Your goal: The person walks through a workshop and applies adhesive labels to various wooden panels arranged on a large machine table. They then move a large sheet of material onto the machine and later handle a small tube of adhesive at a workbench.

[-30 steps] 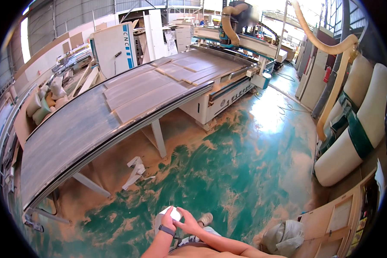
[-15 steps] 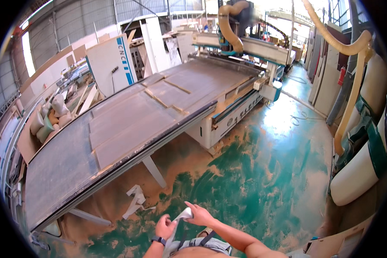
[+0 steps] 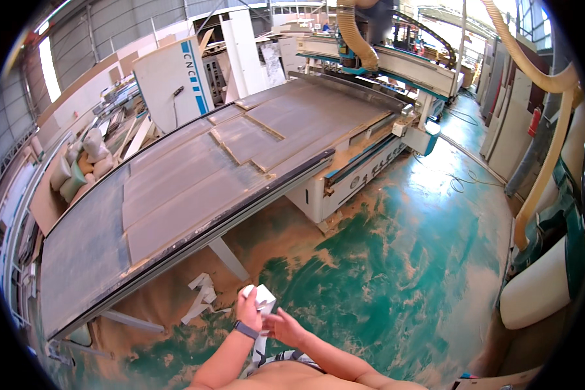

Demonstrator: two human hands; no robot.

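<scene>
In my left hand (image 3: 248, 308), raised near the lower middle, is a white strip bunched into a folded wad (image 3: 264, 297). The fingers are closed on it, and a dark watch band sits on that wrist. A tail of the white strip (image 3: 259, 350) hangs below the hands toward my waist. Close to my left wrist is my right hand (image 3: 285, 329), its fingers loosely stretched out beside the strip, with no visible hold on it.
A long machine bed (image 3: 84, 240) carries flat, dark brown panels (image 3: 182, 195) with sawdust along their joints. A gantry with a thick hose (image 3: 357, 39) stands at its far end. White strip scraps (image 3: 201, 296) lie on the dusty green floor (image 3: 370, 286). Dust bags (image 3: 533, 286) stand at right.
My left hand has risen with the white strip, now bunched up in it. My right hand has come off the strip and moved down-left. The panels have slid slightly toward the bed's near left end.
</scene>
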